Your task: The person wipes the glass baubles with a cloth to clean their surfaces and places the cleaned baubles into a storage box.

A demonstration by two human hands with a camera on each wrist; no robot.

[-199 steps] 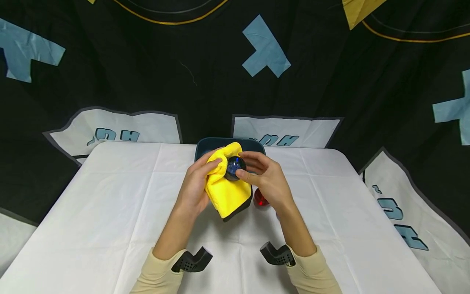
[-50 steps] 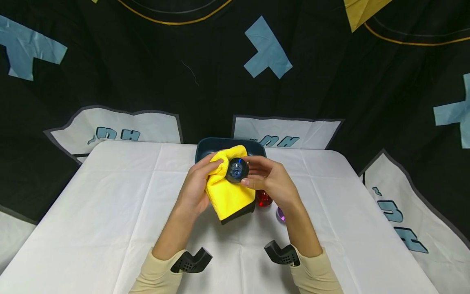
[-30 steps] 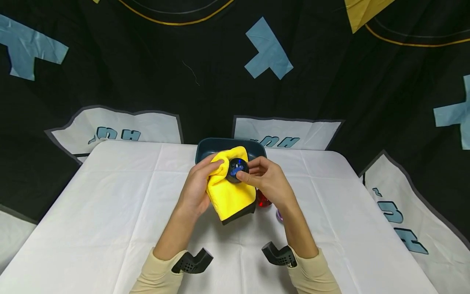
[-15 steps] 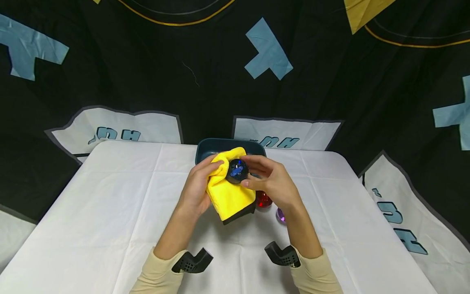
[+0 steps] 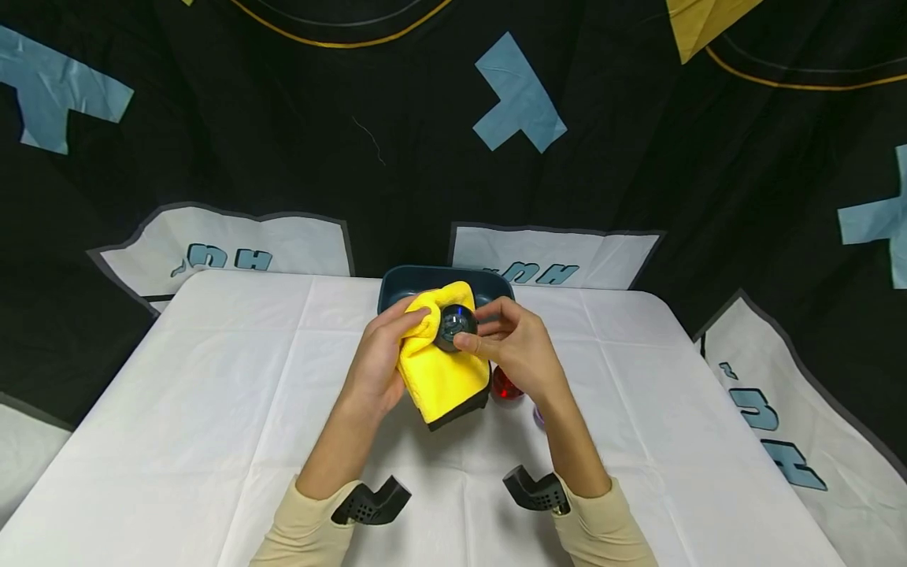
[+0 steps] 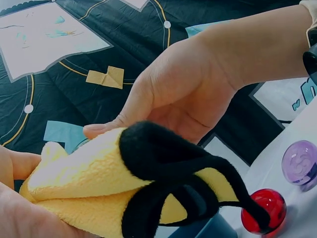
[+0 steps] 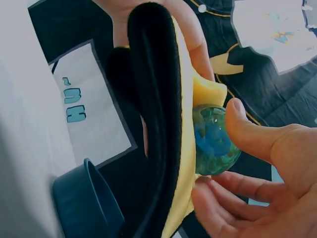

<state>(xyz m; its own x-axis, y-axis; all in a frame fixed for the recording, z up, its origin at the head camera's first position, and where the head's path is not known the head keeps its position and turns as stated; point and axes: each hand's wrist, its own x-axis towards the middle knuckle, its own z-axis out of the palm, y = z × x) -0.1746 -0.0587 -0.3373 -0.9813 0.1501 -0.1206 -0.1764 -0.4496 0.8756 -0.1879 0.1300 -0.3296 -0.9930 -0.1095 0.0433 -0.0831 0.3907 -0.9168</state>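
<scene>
My left hand (image 5: 375,358) holds a folded yellow cloth (image 5: 442,382) with a black underside, its thumb pressing the folds from the left. A glass ball (image 5: 455,327) sits against the yellow side. It looks dark in the head view and green with blue inside in the right wrist view. My right hand (image 5: 524,354) pinches the ball (image 7: 216,141) from the right, thumb on its near face and fingers behind. Cloth and ball are held up above the table. In the left wrist view the cloth (image 6: 84,173) hides the ball.
Behind the cloth stands a dark teal container (image 5: 397,277), partly hidden by my hands. A red ball (image 5: 505,384) lies on the white table right of the cloth. A purple ball (image 6: 299,162) lies nearer, mostly behind my right wrist in the head view. A black printed curtain (image 5: 397,181) hangs behind.
The right thumb moves on and off the ball's near face, and the ball's inner pattern has turned. Cloth and left hand stay nearly in place. The right forearm now covers more of the purple ball.
</scene>
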